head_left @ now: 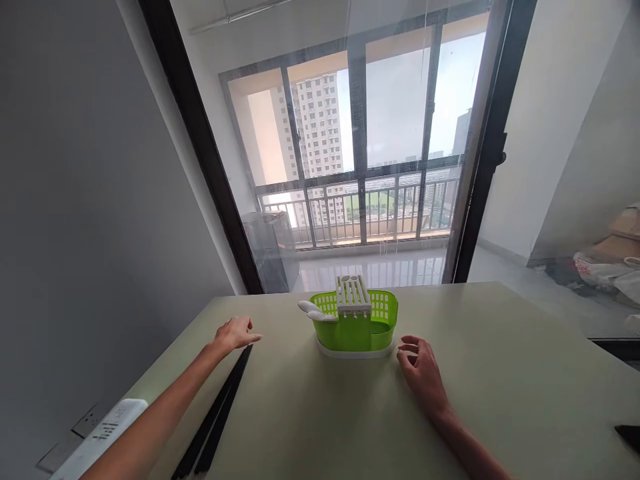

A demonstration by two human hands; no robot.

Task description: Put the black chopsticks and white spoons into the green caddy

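My left hand (234, 333) is over the left side of the table, thumb stretched out and apart from the curled fingers. Just below its thumb lie the narrow tips of black chopsticks (220, 413), which run toward the near edge; whether the thumb touches them I cannot tell. In the middle stands a green cutlery basket (354, 333) with a white base and a white slotted rack (353, 295) across its top. White spoons (315, 311) stick out at its left. Close to the basket's right end is my right hand (420, 367), fingers loosely bent and apart, holding nothing.
The pale table (500, 373) reaches to a glass door at the back. A white power strip (107, 433) sits by the left edge, partly behind my left forearm. A dark pointed object (627, 437) is at the far right edge.
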